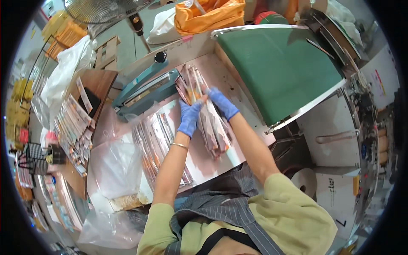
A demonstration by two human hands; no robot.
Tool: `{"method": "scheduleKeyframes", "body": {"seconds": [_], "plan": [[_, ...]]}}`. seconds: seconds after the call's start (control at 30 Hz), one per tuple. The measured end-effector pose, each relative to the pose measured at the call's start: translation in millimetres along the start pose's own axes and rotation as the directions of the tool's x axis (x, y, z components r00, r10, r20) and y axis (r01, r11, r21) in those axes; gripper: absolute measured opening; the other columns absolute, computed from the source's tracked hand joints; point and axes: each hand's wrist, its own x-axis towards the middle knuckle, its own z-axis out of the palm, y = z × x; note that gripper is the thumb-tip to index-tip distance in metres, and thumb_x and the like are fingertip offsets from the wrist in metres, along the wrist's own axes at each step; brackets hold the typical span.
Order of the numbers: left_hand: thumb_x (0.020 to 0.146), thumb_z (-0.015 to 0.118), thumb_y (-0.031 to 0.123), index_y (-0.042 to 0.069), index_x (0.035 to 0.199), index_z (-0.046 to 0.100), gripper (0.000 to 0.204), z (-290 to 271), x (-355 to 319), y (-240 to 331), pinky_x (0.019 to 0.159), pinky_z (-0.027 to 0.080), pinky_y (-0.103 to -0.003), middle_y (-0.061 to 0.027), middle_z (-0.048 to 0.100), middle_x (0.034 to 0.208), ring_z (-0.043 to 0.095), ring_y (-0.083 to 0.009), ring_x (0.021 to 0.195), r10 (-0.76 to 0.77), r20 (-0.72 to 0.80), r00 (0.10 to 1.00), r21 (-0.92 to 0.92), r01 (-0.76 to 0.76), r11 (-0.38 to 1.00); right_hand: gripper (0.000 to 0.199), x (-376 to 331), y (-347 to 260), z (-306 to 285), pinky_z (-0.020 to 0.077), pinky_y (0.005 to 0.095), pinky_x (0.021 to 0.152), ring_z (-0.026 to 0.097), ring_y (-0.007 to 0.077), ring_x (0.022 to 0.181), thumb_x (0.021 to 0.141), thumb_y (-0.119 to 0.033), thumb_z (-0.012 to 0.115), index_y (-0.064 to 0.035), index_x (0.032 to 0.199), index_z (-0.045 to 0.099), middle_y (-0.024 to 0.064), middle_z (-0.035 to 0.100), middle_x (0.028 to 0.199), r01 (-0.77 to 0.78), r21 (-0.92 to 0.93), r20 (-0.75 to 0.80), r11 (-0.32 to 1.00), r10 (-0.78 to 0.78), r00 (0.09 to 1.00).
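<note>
A bundle of long, flat, shiny printed packets lies slantwise on the pinkish-white worktable in front of me. My left hand, in a blue-purple glove, closes on the bundle's left side, its thumb across the top. From the right, my right hand, gloved alike, grips the upper part; some of its fingertips are blurred or hidden. Against the far end of the bundle stands a blue-grey bag sealer with a raised arm. More long packets lie in a row left of the bundle, partly beneath my left forearm.
A green conveyor belt slopes down at the right, with a metal edge. Clear plastic bags lie on the table's left. Beyond them, a brown side board carries fanned packets. A fan and an orange sack stand behind.
</note>
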Motion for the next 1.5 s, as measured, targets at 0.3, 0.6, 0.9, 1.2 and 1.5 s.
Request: {"method": "scheduleKeyframes", "body": {"seconds": [0.3,0.6,0.9,1.2,1.5], "plan": [[0.056,0.079,0.02,0.006,0.131,0.024,0.094,-50,-60,101,0.092,0.037,-0.033,-0.0088,0.04,0.125,0.041,-0.0199,0.113,0.106,0.302,0.947,0.05,-0.127,0.991,0.076,-101,-64,47,0.0433,0.0301,0.082,0.052,0.0169,0.097,0.06,-0.023,0.077,-0.0012,0.122,0.039,0.0095,0.05,0.111,0.255,0.334,0.281,0.907,-0.354,0.892],[0.038,0.087,0.015,0.025,0.136,-0.01,0.138,-38,-96,129,0.1,0.029,-0.036,-0.0089,0.027,0.134,0.033,-0.0223,0.12,0.308,0.466,0.829,-0.323,-0.165,0.932,0.113,-146,-86,51,0.025,0.0364,0.1,0.028,0.0287,0.123,0.045,-0.029,0.085,-0.0091,0.134,0.019,0.014,0.025,0.134,0.652,0.249,0.385,0.716,-0.691,0.612],[0.062,0.071,0.031,0.006,0.121,0.042,0.07,-79,-149,129,0.094,0.035,-0.032,-0.0089,0.045,0.121,0.046,-0.0221,0.108,-0.036,0.435,0.9,-0.009,0.044,0.999,0.069,-172,-88,106,0.0378,0.0305,0.087,0.047,0.0197,0.102,0.054,-0.017,0.078,-0.0046,0.116,0.049,0.0104,0.045,0.112,0.587,-0.042,0.426,0.808,-0.517,0.742],[0.078,0.059,0.016,0.001,0.098,0.054,0.026,-161,-247,86,0.077,0.042,-0.029,-0.0089,0.054,0.097,0.051,-0.0218,0.089,0.531,-0.425,0.733,0.782,0.003,0.623,0.022,-149,-4,176,0.0434,0.0208,0.069,0.056,0.0103,0.072,0.067,-0.01,0.062,0.0021,0.085,0.061,0.0045,0.061,0.077,-0.068,-0.138,0.777,0.988,0.151,0.611],[0.077,0.049,0.003,0.01,0.112,0.052,0.036,-228,-318,89,0.072,0.047,-0.034,-0.0116,0.054,0.104,0.055,-0.0286,0.09,0.514,0.013,0.858,0.984,-0.102,0.146,0.02,-162,70,272,0.045,0.0224,0.066,0.055,0.0104,0.071,0.072,-0.008,0.061,0.0031,0.089,0.058,0.0069,0.06,0.078,-0.144,-0.187,0.854,0.972,0.233,0.466]]}}
